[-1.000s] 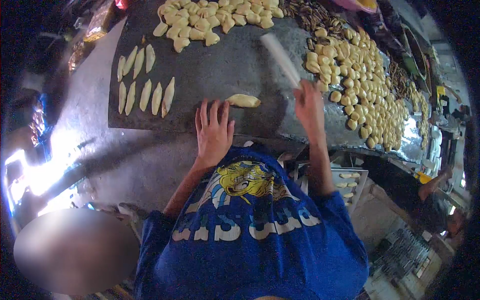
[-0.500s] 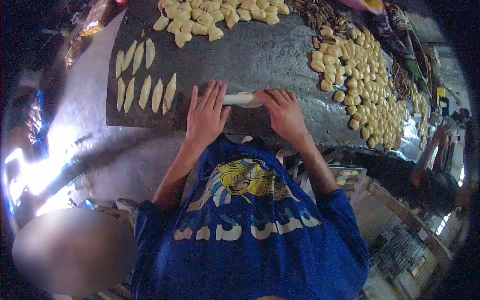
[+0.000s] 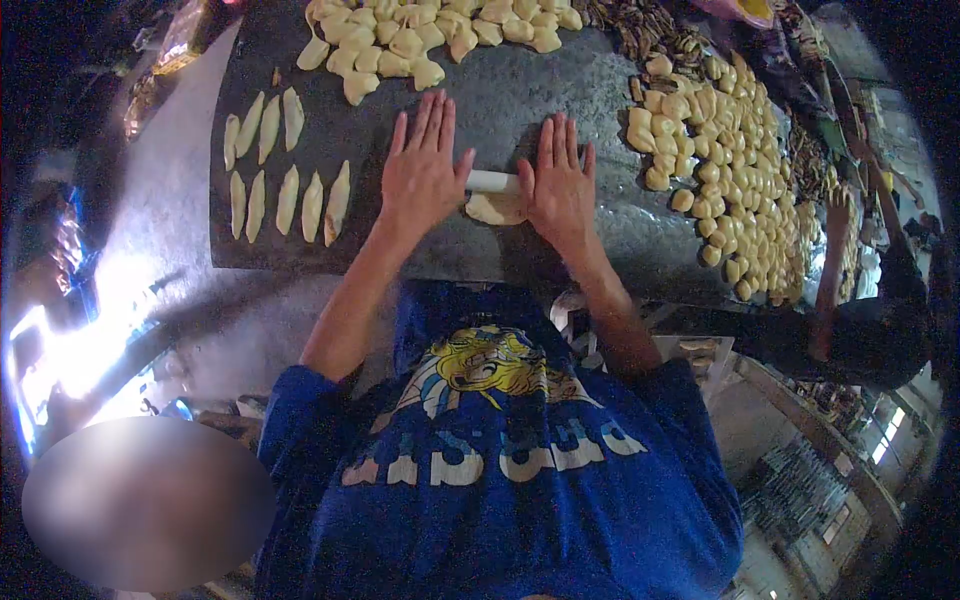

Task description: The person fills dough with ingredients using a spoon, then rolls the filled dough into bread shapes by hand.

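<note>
Both hands lie flat, palms down, on a pale rolling pin (image 3: 493, 181) that runs crosswise on the dark tabletop (image 3: 520, 90). The left hand (image 3: 424, 178) covers the pin's left end with its fingers (image 3: 430, 120) stretched forward and slightly spread; the right hand (image 3: 558, 185) presses the right end, fingers straight and close together. Only the short middle stretch of the pin shows between the two hands. Just under it, on the near side, a flattened piece of yellow dough (image 3: 493, 208) lies on the tabletop, touching the pin. To the left, eight slim pointed dough pieces (image 3: 285, 195) lie in two rows, well apart from the hands. At the far edge sits a heap of dough lumps (image 3: 420, 35), and a wider spread of similar lumps (image 3: 735, 165) covers the right part of the tabletop. The person wears a blue shirt (image 3: 500, 500) with a yellow-haired cartoon figure (image 3: 490, 365) printed on it and large pale letters below; the lettering appears upside down and folded, so it cannot be read. At the right, another person's arm (image 3: 828, 270) reaches toward the lumps.
</note>
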Tool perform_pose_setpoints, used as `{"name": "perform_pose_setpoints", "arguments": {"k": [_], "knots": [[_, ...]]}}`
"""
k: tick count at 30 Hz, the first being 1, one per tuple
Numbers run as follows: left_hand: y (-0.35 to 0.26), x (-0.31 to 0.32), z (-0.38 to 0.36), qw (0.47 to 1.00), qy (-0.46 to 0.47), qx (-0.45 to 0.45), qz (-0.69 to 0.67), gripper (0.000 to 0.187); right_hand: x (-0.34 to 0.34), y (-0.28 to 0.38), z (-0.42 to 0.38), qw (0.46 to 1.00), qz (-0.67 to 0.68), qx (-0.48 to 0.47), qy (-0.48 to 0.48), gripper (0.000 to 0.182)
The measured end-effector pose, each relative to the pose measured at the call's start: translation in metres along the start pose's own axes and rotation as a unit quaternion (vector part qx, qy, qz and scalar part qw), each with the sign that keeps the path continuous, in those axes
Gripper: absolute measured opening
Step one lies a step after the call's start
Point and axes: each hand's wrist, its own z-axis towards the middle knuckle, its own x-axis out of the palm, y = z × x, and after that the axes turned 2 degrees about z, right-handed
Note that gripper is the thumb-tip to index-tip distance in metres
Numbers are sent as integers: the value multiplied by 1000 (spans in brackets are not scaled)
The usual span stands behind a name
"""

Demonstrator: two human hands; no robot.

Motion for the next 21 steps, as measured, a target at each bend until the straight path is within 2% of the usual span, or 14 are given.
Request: {"name": "perform_pose_setpoints", "arguments": {"k": [5, 8, 11, 14, 17, 20, 21], "knots": [[16, 15, 43, 998, -62, 20, 1, 71, 14, -17, 39, 999, 8, 14, -29, 71], [22, 18, 65, 994, -102, 28, 13, 71, 28, -33, 62, 991, -6, -33, -127, 66], [23, 24, 75, 991, -132, 23, 31, 70, 6, -37, 71, 973, 208, -90, -48, 64], [27, 24, 67, 991, -132, -1, 19, 68, -56, -23, 29, 970, -3, -189, 150, 57], [16, 16, 34, 992, -120, -18, 21, 67, -43, -34, 11, 968, -45, -195, 150, 49], [8, 8, 3, 992, -118, -16, 40, 65, -46, -29, -8, 981, 45, -163, 97, 36], [5, 6, -7, 992, -117, -10, 45, 64, -43, -28, -16, 981, 69, -155, 91, 37]]}}
